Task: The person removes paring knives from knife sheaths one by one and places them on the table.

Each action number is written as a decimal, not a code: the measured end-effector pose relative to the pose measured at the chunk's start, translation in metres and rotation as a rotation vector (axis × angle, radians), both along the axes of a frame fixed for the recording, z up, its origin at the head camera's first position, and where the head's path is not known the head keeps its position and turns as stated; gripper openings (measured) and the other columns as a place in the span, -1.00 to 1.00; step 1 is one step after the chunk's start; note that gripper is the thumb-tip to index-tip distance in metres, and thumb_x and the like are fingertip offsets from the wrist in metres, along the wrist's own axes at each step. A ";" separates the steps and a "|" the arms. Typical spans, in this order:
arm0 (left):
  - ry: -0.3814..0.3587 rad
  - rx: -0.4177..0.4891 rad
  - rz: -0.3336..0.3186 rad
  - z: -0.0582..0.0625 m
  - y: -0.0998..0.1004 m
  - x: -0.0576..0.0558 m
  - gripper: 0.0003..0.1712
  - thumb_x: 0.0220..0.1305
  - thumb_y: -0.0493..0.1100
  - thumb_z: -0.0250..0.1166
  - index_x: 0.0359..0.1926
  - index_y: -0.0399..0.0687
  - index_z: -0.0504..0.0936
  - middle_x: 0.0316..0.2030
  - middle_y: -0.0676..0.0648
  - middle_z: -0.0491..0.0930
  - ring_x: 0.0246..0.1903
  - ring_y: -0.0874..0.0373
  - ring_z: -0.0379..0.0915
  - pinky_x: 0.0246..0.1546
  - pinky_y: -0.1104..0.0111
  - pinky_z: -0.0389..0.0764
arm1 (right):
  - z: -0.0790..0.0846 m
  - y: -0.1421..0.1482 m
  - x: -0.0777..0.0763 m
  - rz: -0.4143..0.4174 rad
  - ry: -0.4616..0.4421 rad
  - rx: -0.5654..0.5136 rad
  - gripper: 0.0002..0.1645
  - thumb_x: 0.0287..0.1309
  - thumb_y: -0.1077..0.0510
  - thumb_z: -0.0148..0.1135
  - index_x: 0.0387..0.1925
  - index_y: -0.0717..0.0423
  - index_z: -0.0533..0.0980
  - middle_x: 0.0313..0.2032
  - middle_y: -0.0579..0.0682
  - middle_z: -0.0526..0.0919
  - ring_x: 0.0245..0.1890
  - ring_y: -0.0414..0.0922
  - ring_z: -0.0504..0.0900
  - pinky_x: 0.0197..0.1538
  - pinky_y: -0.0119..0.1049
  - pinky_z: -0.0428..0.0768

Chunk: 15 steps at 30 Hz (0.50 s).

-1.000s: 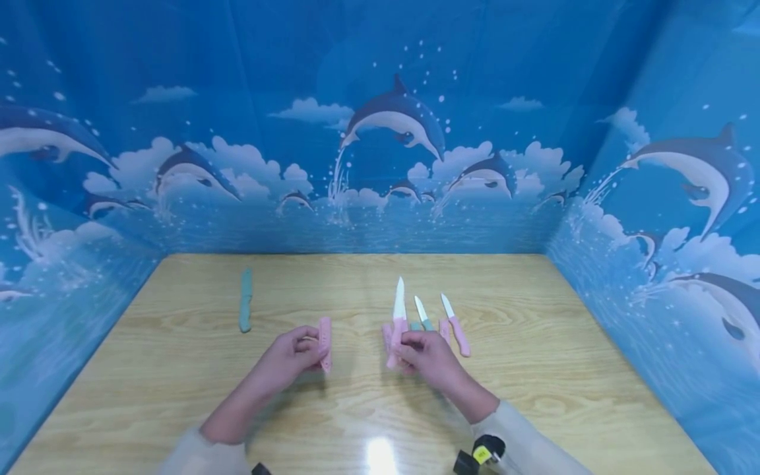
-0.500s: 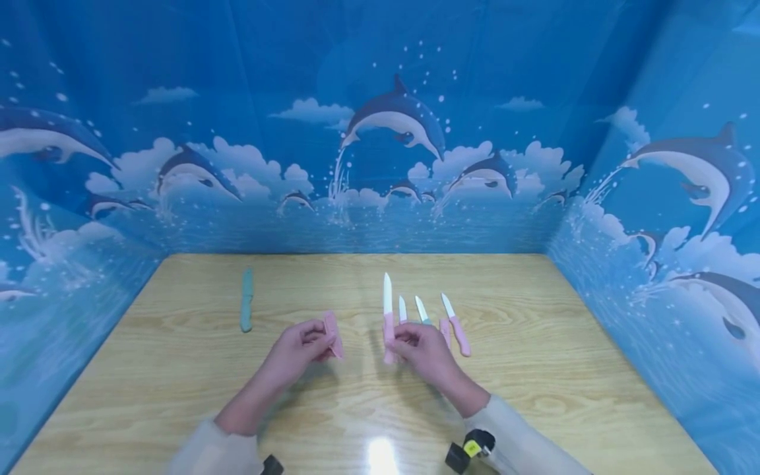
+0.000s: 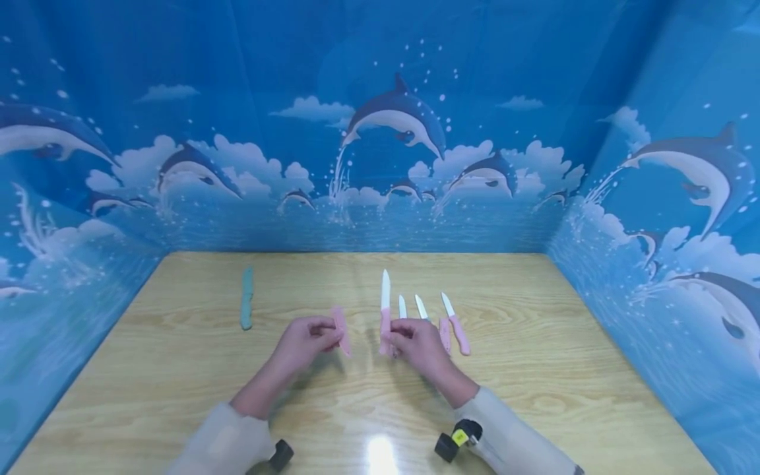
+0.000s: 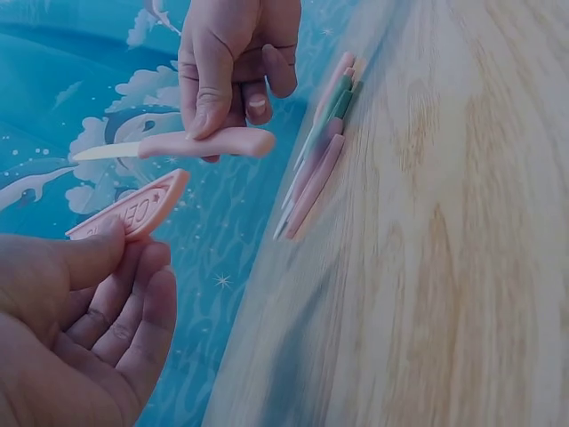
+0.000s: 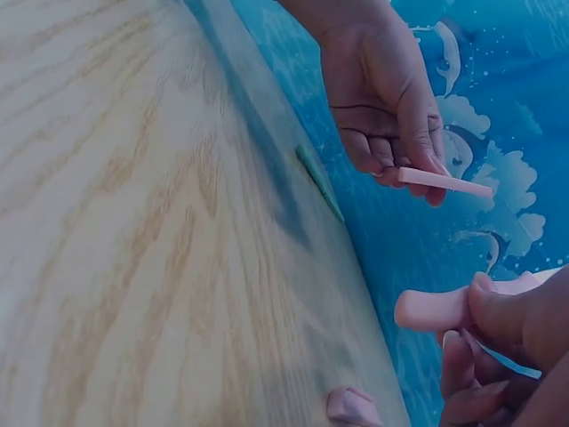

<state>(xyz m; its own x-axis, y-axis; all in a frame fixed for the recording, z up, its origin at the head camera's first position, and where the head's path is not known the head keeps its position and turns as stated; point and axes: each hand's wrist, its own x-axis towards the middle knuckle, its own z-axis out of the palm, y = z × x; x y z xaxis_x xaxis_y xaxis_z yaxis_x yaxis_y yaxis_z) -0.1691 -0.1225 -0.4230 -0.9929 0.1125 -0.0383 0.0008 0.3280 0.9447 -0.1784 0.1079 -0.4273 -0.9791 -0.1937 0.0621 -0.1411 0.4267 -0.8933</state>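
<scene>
My left hand (image 3: pixel 305 340) pinches a pink blade cover (image 4: pixel 133 209) with raised lettering between thumb and fingers. Facing it, my right hand (image 3: pixel 423 343) grips a knife (image 3: pixel 385 322) by its pink handle, its white blade pointing toward the back wall in the head view. Knife and cover are held apart, both raised over the table. In the left wrist view the blade lies just above the cover, pointing left. The right wrist view shows the cover edge-on, with the rounded handle end (image 5: pixel 431 310) below it.
Beside my right hand lie small knives: one pale blade (image 3: pixel 402 307), another blade (image 3: pixel 421 307), and a pink-handled knife (image 3: pixel 458 335) with a pink cover (image 3: pixel 444 333) next to it. A green knife-shaped piece (image 3: pixel 246 300) lies back left. Dolphin-print cloth (image 3: pixel 356 218) borders the wooden table (image 3: pixel 196 369).
My left hand has moved right and tilted the cover. My right hand has carried the knife slightly left and away, narrowing the gap between them. A small knife's blade now shows beside the right hand.
</scene>
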 end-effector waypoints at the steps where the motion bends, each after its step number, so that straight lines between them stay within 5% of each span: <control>1: 0.001 -0.006 0.001 -0.001 0.001 -0.001 -0.77 0.21 -0.24 0.31 -0.15 -0.30 0.62 -0.37 -0.17 0.71 -0.33 -0.04 0.64 -0.24 0.15 0.70 | -0.001 0.000 -0.001 -0.004 0.007 0.011 -0.84 0.11 0.26 0.29 -0.23 0.19 0.63 -0.39 0.09 0.72 -0.45 -0.07 0.63 -0.41 -0.30 0.68; 15: -0.061 -0.142 0.098 -0.011 0.017 -0.022 -0.82 0.12 -0.24 0.39 -0.26 -0.21 0.63 -0.50 -0.06 0.67 -0.54 0.18 0.55 -0.47 0.33 0.64 | -0.006 -0.001 -0.008 -0.024 0.085 0.112 -0.88 0.07 0.25 0.33 -0.30 0.16 0.64 -0.44 0.05 0.71 -0.51 -0.19 0.61 -0.46 -0.39 0.66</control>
<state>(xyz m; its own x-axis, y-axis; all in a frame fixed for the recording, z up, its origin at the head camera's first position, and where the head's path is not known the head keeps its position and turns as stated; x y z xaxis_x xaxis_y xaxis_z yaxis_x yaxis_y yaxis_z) -0.1908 -0.1055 -0.4342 -0.9942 0.0043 -0.1075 -0.0939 0.4542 0.8859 -0.1860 0.1066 -0.4329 -0.9756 -0.1805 0.1247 -0.2030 0.5271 -0.8252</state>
